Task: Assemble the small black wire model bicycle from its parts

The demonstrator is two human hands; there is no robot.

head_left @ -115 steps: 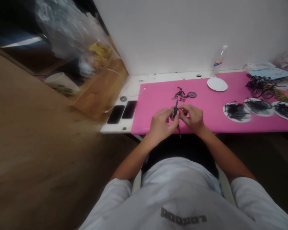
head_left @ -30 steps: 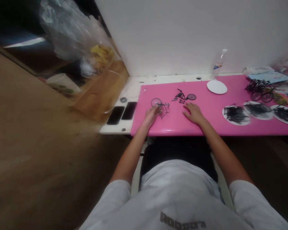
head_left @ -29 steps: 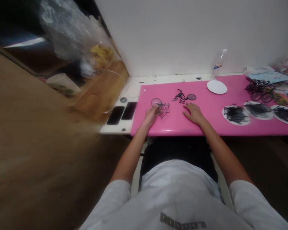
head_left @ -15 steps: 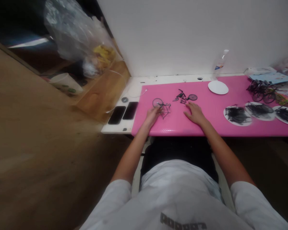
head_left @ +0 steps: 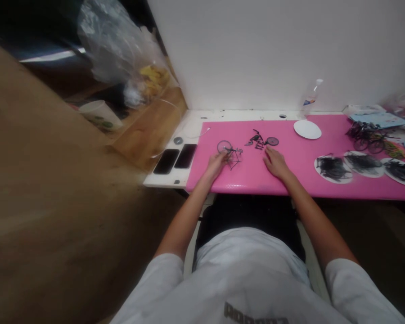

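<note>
My left hand [head_left: 218, 163] is closed on a miniature bicycle frame [head_left: 235, 162] with one wheel [head_left: 224, 146] attached, held over the pink mat [head_left: 243, 180]. My right hand [head_left: 276, 163] rests at the mat, its fingers stretched toward a small heap of black bicycle parts [head_left: 257, 140]; its fingertips are at the heap's near edge, and I cannot tell whether they touch a piece. A loose-looking dark wheel [head_left: 272, 141] lies at the right end of the heap, just beyond those fingertips.
Right of my hands lie a white plate [head_left: 307, 129] and several plates of black parts [head_left: 333, 168]. Behind them stand assembled miniature bicycles [head_left: 366, 135]. A plastic bottle [head_left: 311, 96] is by the wall. Two phones [head_left: 166, 161] and a cable [head_left: 195, 136] lie left.
My right hand has shifted slightly right, with thumb and fingers drawn closer together. My left hand keeps its hold on the bicycle frame. The camera view has moved a little.
</note>
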